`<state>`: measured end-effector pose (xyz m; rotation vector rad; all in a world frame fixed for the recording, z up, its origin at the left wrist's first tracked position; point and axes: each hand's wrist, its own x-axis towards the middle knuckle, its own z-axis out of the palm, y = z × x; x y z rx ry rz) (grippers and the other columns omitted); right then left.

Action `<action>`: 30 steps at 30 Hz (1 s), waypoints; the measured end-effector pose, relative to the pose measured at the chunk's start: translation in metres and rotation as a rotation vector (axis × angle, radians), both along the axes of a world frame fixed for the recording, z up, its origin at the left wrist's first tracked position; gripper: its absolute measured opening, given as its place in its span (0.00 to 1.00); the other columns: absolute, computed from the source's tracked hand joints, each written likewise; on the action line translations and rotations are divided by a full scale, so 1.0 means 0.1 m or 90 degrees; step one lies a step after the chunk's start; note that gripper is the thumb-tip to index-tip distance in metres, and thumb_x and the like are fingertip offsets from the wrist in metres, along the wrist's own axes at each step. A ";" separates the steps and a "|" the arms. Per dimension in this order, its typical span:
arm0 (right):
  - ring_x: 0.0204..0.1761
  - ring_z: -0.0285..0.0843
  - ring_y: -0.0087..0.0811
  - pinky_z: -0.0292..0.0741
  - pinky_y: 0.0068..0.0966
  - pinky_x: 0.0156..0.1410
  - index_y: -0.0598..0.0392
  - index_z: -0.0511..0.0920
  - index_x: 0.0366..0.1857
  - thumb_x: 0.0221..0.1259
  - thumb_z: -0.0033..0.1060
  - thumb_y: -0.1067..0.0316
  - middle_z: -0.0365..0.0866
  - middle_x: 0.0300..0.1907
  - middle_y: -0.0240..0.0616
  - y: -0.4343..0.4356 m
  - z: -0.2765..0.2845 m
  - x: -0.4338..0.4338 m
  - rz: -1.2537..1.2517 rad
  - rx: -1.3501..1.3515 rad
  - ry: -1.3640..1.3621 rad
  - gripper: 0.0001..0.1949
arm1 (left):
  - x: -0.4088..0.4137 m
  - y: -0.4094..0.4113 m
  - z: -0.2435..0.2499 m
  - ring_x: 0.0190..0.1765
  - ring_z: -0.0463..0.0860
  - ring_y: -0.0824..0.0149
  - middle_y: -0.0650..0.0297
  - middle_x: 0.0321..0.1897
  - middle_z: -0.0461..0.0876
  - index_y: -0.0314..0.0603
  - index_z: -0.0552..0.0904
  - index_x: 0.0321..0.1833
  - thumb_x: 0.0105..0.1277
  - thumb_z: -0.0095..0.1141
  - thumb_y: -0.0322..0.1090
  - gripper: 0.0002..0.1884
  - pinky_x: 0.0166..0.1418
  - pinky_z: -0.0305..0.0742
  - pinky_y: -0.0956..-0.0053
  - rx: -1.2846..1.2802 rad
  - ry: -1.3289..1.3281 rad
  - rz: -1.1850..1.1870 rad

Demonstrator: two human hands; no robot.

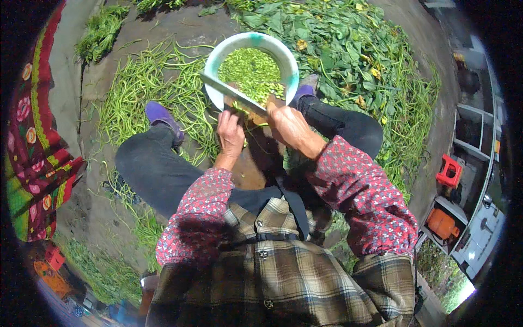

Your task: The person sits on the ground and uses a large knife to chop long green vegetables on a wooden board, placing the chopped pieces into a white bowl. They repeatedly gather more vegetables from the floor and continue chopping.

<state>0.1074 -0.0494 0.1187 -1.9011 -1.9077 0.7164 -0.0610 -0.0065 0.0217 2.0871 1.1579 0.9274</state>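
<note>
My right hand (288, 124) is closed around the handle end of a knife, whose long blade (233, 93) slants up and left across the near rim of a white and green basin (291, 57). Finely chopped green beans (249, 71) fill much of the basin, with larger cut pieces near the board. Under the blade, a wooden board (251, 165) reaches from my lap into the basin's near side. My left hand (231, 133) has its fingers bent over a few green bean pods (239, 107) on the board, close below the blade.
Long green beans (135, 90) lie heaped on the floor at the left. Leafy vines (339, 49) spread across the upper right. Bundled greens (102, 32) lie at the upper left, near a red floral cloth (36, 163). At the right are a red stool (449, 171) and an orange gas cylinder (442, 224).
</note>
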 end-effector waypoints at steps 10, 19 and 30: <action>0.29 0.75 0.56 0.71 0.45 0.31 0.60 0.69 0.29 0.57 0.52 0.67 0.75 0.24 0.57 0.15 -0.40 -0.12 -0.033 -0.019 -0.006 0.08 | 0.04 0.00 0.07 0.40 0.75 0.50 0.51 0.34 0.71 0.33 0.76 0.31 0.47 0.55 0.19 0.07 0.44 0.71 0.63 0.016 -0.040 -0.002; 0.27 0.78 0.52 0.72 0.42 0.29 0.61 0.69 0.30 0.50 0.52 0.73 0.75 0.19 0.52 -0.05 0.05 0.00 0.055 -0.081 -0.031 0.06 | -0.01 -0.01 0.01 0.39 0.74 0.45 0.49 0.33 0.72 0.30 0.75 0.30 0.44 0.48 0.16 0.09 0.41 0.71 0.59 0.055 0.000 0.010; 0.30 0.77 0.57 0.74 0.47 0.35 0.62 0.72 0.27 0.55 0.59 0.63 0.76 0.22 0.57 0.19 -0.67 0.00 -0.012 -0.021 0.058 0.12 | 0.03 -0.16 0.27 0.49 0.72 0.52 0.54 0.45 0.72 0.37 0.77 0.39 0.44 0.66 0.31 0.18 0.51 0.67 0.60 -0.017 0.120 -0.014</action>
